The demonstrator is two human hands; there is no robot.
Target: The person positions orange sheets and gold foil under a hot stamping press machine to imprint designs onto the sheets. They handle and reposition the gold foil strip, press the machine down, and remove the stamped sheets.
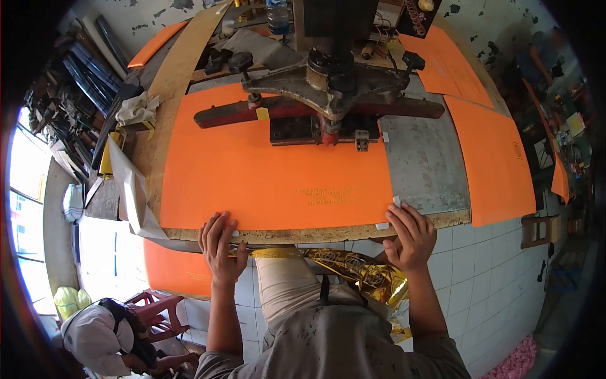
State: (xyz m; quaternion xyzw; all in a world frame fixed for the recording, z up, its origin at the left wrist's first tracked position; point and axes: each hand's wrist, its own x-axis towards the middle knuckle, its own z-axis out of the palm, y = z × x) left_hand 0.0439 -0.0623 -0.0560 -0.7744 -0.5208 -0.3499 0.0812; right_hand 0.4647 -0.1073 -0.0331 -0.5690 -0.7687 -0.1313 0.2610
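Observation:
A large orange sheet (252,177) lies flat on the worktable under a heavy metal press (328,88). Gold lettering (328,196) shows on its near right part. My left hand (222,247) rests at the sheet's near edge, fingers stretched over the table edge and thumb apart. At the near right corner, my right hand (411,237) has its fingers laid out beside a small white tab (397,201), with the thumb against the table edge. Crumpled gold foil (366,271) hangs below the table edge, between my hands and over my lap.
More orange sheets (495,164) lie on the right, and another (177,268) sits low on the left. The press's dark bar (416,108) spans above the sheet. A person (101,335) bends near a red stool (161,312). A water bottle (278,16) stands behind.

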